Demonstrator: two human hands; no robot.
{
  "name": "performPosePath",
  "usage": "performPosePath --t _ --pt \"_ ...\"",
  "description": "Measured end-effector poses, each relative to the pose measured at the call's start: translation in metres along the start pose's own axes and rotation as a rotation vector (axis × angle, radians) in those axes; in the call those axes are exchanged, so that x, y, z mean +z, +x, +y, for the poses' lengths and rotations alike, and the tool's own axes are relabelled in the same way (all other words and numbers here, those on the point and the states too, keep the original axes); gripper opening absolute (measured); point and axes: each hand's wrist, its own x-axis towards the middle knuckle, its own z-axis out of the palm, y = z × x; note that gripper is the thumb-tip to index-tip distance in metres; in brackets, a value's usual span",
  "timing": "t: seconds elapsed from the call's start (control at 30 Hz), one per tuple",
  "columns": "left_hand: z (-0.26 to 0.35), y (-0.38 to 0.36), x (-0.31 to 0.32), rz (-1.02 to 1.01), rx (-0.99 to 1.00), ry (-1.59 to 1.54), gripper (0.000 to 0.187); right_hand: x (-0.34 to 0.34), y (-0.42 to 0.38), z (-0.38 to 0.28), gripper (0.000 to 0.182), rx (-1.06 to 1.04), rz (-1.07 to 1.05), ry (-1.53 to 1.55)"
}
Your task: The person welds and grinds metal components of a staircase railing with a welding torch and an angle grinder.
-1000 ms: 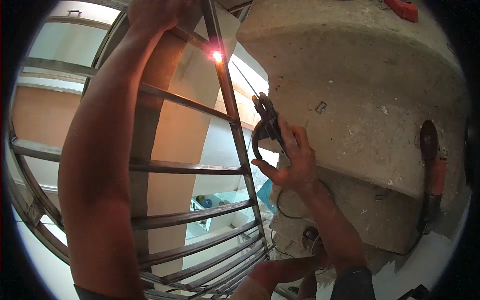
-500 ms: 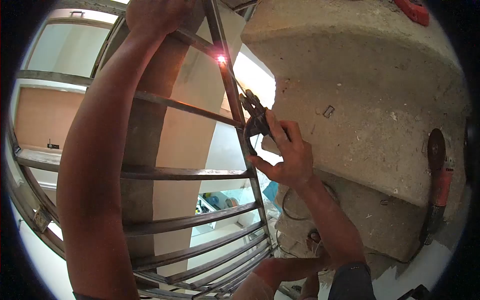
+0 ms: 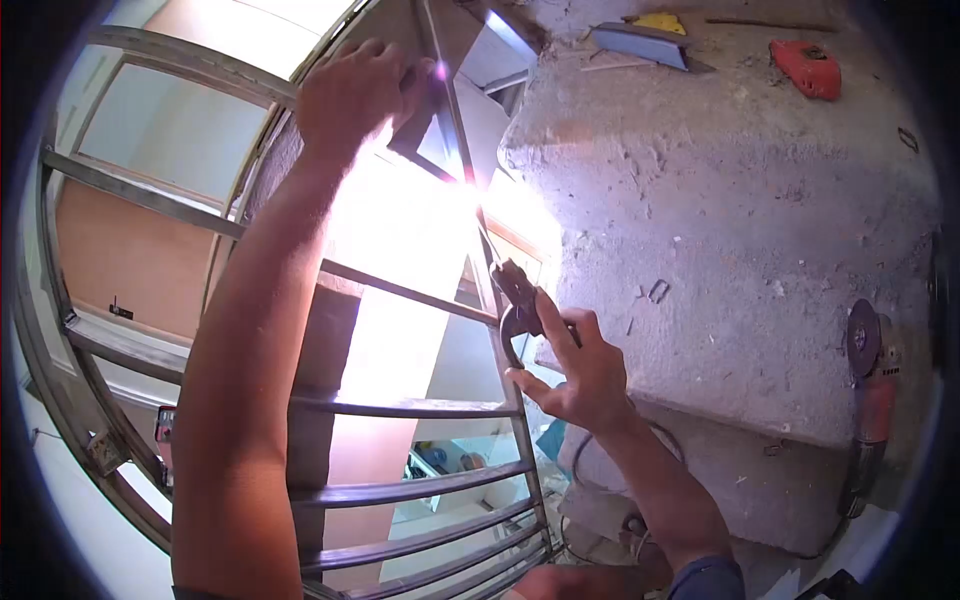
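Note:
My right hand (image 3: 585,380) is closed round a welding electrode holder (image 3: 520,290), thumb on one side of its handle and fingers on the other. A thin electrode (image 3: 489,242) runs from its jaws up to a bright arc at a joint of the metal railing (image 3: 410,293). Glare hides the joint itself. Further up, my left hand (image 3: 350,95) is curled over a crossbar of the same railing, left of the arc. Its palm side is hidden, and my left forearm crosses in front of several bars.
Rough concrete steps (image 3: 690,270) fill the right side. On them lie an angle grinder (image 3: 872,400), a red tool casing (image 3: 808,70) and a grey metal piece (image 3: 640,45). A cable (image 3: 675,445) loops behind my right wrist. A lower room shows through the bars.
The small glow at the joint has become a large white glare. The view has shifted upward, so more of my left hand and the upper step show. Both hands keep their holds.

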Motion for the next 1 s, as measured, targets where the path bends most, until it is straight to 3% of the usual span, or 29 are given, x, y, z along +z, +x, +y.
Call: performPosePath --t 0.07,0.1,0.23,0.37,0.47,0.5,0.77,1.0 --pt "0.001 0.001 0.001 -0.116 -0.051 0.001 0.040 0.000 -0.001 0.002 0.103 -0.016 0.011 -0.014" --pt "0.000 0.000 0.000 -0.040 0.008 -0.031 0.040 0.000 0.000 0.001 0.102 -0.003 0.023 -0.035" --pt "-0.002 -0.001 0.002 -0.029 -0.042 -0.013 0.039 0.003 -0.001 0.002 0.099 0.037 0.025 -0.037" --pt "-0.006 -0.001 0.006 -0.050 0.037 -0.045 0.041 -0.001 0.000 0.000 0.099 0.058 -0.015 -0.009" --pt "-0.003 -0.004 0.007 -0.047 -0.009 -0.042 0.041 0.002 -0.004 0.007 0.097 -0.076 0.051 0.077" --pt "-0.006 -0.003 0.006 0.050 0.087 -0.072 0.043 0.009 -0.005 0.010 0.099 -0.120 0.087 0.017" --pt "0.000 -0.004 0.002 -0.045 -0.043 -0.106 0.039 0.009 -0.003 0.005 0.099 -0.022 0.072 0.069" --pt "-0.004 -0.004 0.009 0.074 0.015 -0.031 0.040 0.010 -0.003 0.003 0.099 0.003 0.052 0.016"
